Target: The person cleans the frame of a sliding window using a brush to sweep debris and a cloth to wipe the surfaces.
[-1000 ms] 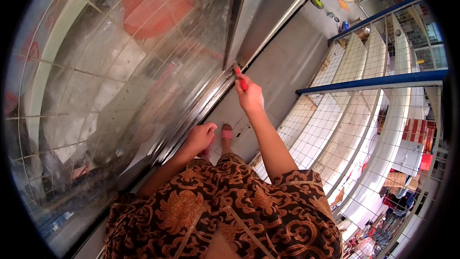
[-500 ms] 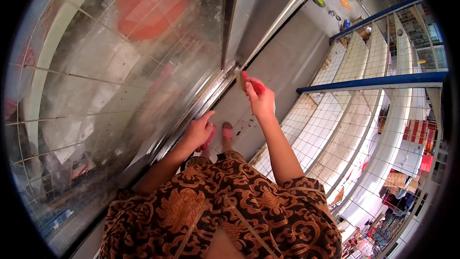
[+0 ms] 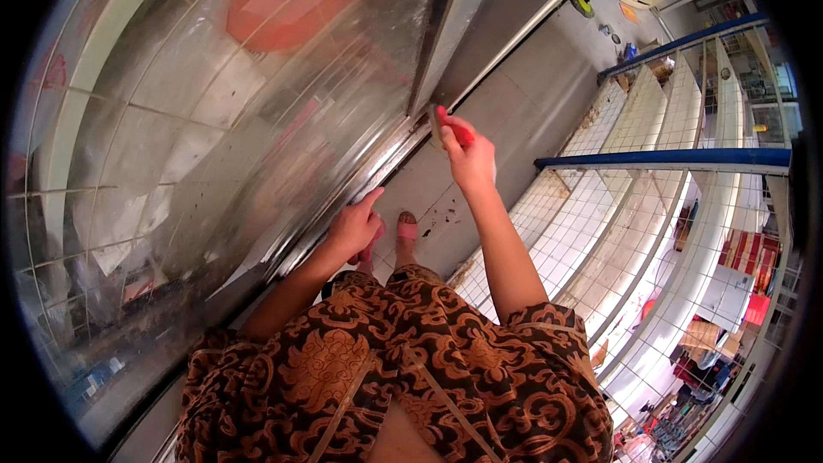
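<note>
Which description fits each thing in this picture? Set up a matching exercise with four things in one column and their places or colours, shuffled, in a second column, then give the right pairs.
Things
1. left hand
2. right hand
3. railing bar
4. sandal

Descriptions
A. blue, running across the wire mesh on the right
B. pink, on the foot on the grey floor
C. resting on the metal frame at the foot of the glass panel
D. raised, gripping a red-handled tool against the frame

Pairs: 1-C, 2-D, 3-A, 4-B
</note>
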`<state>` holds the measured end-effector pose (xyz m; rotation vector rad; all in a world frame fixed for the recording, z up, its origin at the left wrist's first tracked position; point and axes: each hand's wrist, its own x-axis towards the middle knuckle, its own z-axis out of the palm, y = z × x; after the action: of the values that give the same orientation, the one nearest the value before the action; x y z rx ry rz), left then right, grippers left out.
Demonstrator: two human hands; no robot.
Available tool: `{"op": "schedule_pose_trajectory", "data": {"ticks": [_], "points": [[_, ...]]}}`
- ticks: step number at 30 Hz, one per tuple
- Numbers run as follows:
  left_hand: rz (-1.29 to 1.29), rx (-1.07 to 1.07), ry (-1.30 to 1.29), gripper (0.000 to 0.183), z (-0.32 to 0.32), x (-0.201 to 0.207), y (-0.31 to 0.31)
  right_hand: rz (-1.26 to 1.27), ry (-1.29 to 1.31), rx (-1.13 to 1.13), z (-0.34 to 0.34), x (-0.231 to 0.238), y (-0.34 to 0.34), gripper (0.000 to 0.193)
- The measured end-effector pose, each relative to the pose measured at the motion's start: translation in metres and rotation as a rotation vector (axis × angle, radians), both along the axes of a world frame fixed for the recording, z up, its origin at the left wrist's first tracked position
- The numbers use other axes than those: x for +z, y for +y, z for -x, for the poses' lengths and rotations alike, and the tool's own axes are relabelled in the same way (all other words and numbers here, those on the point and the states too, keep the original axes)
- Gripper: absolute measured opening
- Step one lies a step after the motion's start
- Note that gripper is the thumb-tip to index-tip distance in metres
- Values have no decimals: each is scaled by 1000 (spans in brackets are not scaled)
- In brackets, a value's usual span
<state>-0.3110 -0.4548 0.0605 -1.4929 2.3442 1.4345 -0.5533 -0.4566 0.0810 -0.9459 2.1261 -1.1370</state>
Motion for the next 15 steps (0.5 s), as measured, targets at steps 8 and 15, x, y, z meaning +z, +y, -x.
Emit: {"op": "schedule_pose_trajectory", "data": {"ticks": [8, 15], "points": [[82, 12, 9, 48, -9, -10, 3, -28, -285, -33, 3, 16, 23, 23], [-78, 14, 39, 43, 6, 12, -2, -16, -199, -102, -13, -29, 7, 25]]}}
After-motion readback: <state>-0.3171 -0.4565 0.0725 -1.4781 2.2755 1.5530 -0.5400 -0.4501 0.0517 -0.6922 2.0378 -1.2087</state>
